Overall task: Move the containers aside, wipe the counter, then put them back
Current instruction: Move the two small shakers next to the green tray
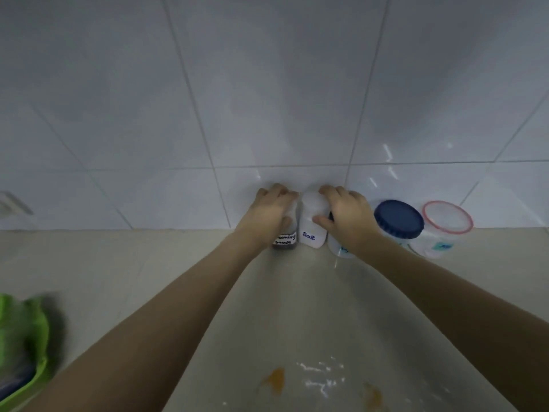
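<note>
A row of containers stands against the tiled wall on the beige counter (pixel 148 278). My left hand (pixel 269 214) is closed over the top of a small jar of dark seasoning sauce (pixel 285 242). Beside it stands a white jar labelled Salt (pixel 310 224). My right hand (pixel 347 217) grips a dark-lidded white jar (pixel 338 248), its thumb touching the salt jar. To the right stand a jar with a dark blue lid (pixel 398 218) and a clear tub with a red-rimmed lid (pixel 445 224). Orange stains (pixel 274 380) and white powder (pixel 322 376) lie on the counter near me.
A green cloth (pixel 22 328) lies over a green tray edge (pixel 26 391) at the counter's left front. White wall tiles (pixel 267 99) rise directly behind the containers. A wall fitting (pixel 13 202) shows at the far left.
</note>
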The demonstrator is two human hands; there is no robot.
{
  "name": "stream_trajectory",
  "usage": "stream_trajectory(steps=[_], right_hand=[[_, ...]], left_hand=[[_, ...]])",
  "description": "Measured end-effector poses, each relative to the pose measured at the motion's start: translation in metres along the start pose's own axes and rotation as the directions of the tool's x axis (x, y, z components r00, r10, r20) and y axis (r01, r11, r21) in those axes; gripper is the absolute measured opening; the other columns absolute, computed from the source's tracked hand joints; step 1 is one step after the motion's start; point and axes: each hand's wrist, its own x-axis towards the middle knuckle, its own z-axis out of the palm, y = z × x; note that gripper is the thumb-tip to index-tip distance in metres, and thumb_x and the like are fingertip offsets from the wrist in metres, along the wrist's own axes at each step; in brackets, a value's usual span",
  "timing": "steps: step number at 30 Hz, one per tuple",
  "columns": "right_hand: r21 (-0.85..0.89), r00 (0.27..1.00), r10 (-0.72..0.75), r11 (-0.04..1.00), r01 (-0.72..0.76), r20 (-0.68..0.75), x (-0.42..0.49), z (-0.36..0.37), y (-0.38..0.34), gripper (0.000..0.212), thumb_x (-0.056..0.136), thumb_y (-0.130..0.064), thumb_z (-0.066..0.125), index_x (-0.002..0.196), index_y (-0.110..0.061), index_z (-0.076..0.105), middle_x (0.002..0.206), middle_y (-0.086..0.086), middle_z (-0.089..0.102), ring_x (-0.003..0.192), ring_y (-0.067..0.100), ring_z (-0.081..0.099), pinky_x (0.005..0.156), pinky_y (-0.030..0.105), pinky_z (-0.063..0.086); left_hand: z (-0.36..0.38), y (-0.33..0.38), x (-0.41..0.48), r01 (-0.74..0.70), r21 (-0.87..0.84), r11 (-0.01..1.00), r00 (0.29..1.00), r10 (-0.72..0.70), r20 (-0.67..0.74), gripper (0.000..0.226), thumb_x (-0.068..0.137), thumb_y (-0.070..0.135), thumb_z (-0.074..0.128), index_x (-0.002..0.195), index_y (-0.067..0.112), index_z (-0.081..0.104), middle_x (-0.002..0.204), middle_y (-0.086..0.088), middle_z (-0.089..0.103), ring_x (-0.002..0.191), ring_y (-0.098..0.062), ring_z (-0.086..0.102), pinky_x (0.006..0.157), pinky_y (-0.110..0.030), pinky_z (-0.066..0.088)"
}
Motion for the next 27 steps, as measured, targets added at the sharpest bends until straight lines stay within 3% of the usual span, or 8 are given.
stream_trajectory(steps=[3,5,10,12,20,27], right_hand=[[-0.029,1.000,0.010,1.000,-0.010,-0.008,0.001,0.000,0.001,0.055,0.078,-0.037,0.070,0.118,-0.005,0.051,0.101,0.015,0.066,0.096,0.035,0.060,0.098,0.039,0.031],[0.055,0.999,0.053,0.997,-0.052,-0.011,0.001,0.000,-0.005,0.053,0.076,-0.037,0.071,0.113,-0.005,0.051,0.092,0.014,0.067,0.088,0.036,0.061,0.092,0.039,0.035],[0.318,0.995,0.092,0.943,-0.103,0.047,-0.002,-0.004,-0.020,0.050,0.077,-0.029,0.072,0.114,-0.008,0.046,0.105,0.015,0.064,0.092,0.038,0.060,0.078,0.045,0.049],[0.380,0.993,0.078,0.919,-0.107,0.092,-0.003,-0.004,-0.029,0.053,0.079,-0.025,0.071,0.122,-0.010,0.043,0.111,0.014,0.063,0.097,0.035,0.060,0.079,0.042,0.049],[0.482,0.969,-0.131,0.876,0.015,0.208,0.009,0.015,-0.127,0.051,0.080,-0.024,0.069,0.124,-0.013,0.046,0.116,0.007,0.059,0.103,0.028,0.058,0.079,0.027,0.036],[0.606,0.907,-0.343,0.784,0.134,0.243,0.021,0.044,-0.253,0.053,0.082,-0.015,0.067,0.129,-0.011,0.041,0.128,0.009,0.053,0.115,0.027,0.050,0.084,0.024,0.031]], left_hand=[[0.003,-0.008,0.000,0.031,-0.037,0.999,0.999,-0.031,0.011,0.049,0.084,0.015,0.062,0.132,0.020,0.051,0.129,-0.010,0.050,0.106,-0.035,0.052,0.095,-0.036,0.039],[0.000,-0.009,-0.003,0.043,-0.064,0.997,0.999,-0.041,0.022,0.048,0.085,0.016,0.062,0.131,0.020,0.051,0.129,-0.010,0.051,0.107,-0.034,0.055,0.095,-0.033,0.039],[-0.021,-0.015,-0.026,0.127,-0.113,0.985,0.992,-0.125,0.022,0.045,0.085,0.018,0.064,0.128,0.018,0.052,0.123,-0.012,0.051,0.105,-0.033,0.056,0.089,-0.033,0.042],[-0.033,-0.032,-0.048,0.204,-0.127,0.971,0.979,-0.204,0.014,0.045,0.084,0.024,0.065,0.127,0.019,0.053,0.121,-0.012,0.052,0.105,-0.032,0.057,0.088,-0.035,0.045],[-0.093,-0.116,-0.151,0.430,0.026,0.902,0.902,-0.431,0.031,0.050,0.084,0.031,0.066,0.130,0.018,0.053,0.121,-0.011,0.054,0.110,-0.031,0.055,0.090,-0.034,0.042],[-0.133,-0.173,-0.229,0.545,0.096,0.833,0.836,-0.549,0.020,0.051,0.085,0.029,0.066,0.133,0.022,0.052,0.127,-0.008,0.053,0.112,-0.030,0.055,0.089,-0.031,0.039]])
